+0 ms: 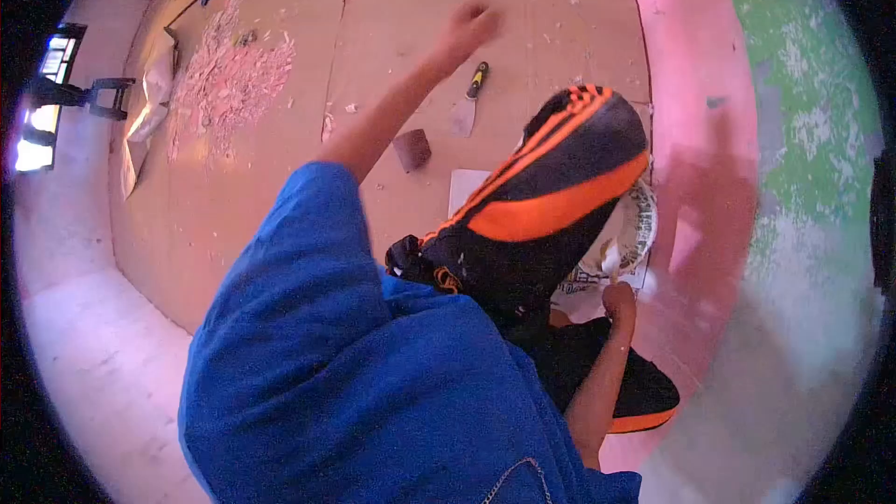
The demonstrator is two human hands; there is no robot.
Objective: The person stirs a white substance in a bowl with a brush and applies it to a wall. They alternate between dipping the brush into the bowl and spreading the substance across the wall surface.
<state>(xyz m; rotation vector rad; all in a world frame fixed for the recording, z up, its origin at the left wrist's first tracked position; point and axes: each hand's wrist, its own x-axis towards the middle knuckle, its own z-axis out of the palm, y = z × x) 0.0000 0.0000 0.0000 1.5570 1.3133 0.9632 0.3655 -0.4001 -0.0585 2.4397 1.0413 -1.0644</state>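
Observation:
My left hand (473, 26) is stretched out ahead over the covered floor, fingers curled into a loose fist with nothing showing in it. A putty knife (476, 84) with a black and yellow handle lies just below it in view, and a brown piece that looks like sandpaper (412, 149) is nearer to me. Down at the right, my right hand (618, 299) grips the handle of a small tool (611, 259) whose end is coated white. That end is in a round white tub (644, 215), partly hidden behind my raised knee. The tool's exact kind I cannot tell.
Brown sheeting (271, 215) covers the floor. Paint flakes (233, 75) are heaped at the left. A white sheet (465, 185) shows beside my knee (579, 168); printed paper (579, 291) lies under the tub. A peeling green wall (812, 112) stands on the right.

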